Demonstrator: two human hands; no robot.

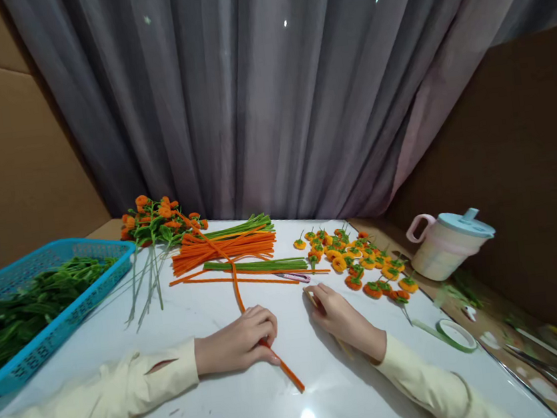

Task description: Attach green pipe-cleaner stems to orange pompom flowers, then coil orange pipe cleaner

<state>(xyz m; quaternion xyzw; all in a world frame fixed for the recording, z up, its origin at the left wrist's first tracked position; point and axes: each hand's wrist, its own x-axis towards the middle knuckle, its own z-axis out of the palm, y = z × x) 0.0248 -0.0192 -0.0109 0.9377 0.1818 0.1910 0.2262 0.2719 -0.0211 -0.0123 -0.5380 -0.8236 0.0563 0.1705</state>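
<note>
My left hand (238,342) is closed around an orange pipe cleaner (291,372). One end sticks out toward the front of the table, and the other bends up and back over the pile. To its right, my right hand (346,322) grips a thin wooden stick (344,348), held at a slant, its tip showing past the fingers. Behind both hands lie a bundle of orange pipe cleaners (233,249) and green pipe cleaners (269,266). A pair of scissors with a pale handle (296,277) is partly under loose orange stems.
At left, a blue basket (60,326) holds green leaf pieces. Finished orange flowers (163,212) with stems lie at back left. Small yellow and orange blooms (359,253) cover the back right. A lidded cup (448,246) and green tape roll (456,335) are at right.
</note>
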